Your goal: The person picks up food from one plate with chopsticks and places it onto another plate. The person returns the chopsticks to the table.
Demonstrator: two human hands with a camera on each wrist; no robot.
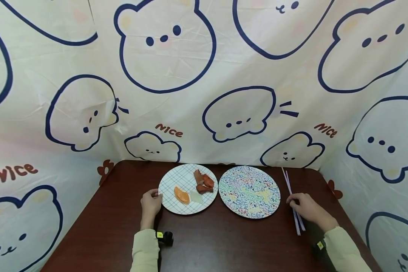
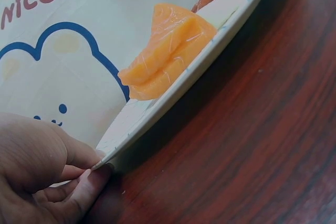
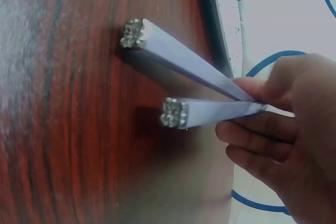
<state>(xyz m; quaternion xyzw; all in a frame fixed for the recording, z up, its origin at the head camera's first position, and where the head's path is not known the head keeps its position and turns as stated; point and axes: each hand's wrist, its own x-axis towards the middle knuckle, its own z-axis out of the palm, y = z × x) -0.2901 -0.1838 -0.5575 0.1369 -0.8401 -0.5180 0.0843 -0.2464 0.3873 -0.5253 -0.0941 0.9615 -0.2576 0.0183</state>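
Observation:
My left hand pinches the left rim of a white plate with a thin grid pattern. In the left wrist view, thumb and fingers meet at the rim of that plate. On it lie an orange, white-streaked slice like salmon, a pale translucent piece and reddish-brown meat-like pieces. My right hand pinches a pair of pale lilac chopsticks around their middle. Their square, glittery ends spread apart near the table in the right wrist view.
A round plate with multicoloured squiggles stands between the gridded plate and the chopsticks, almost touching the gridded plate. Everything is on a dark brown wooden table. A cartoon-printed cloth hangs behind and along both sides.

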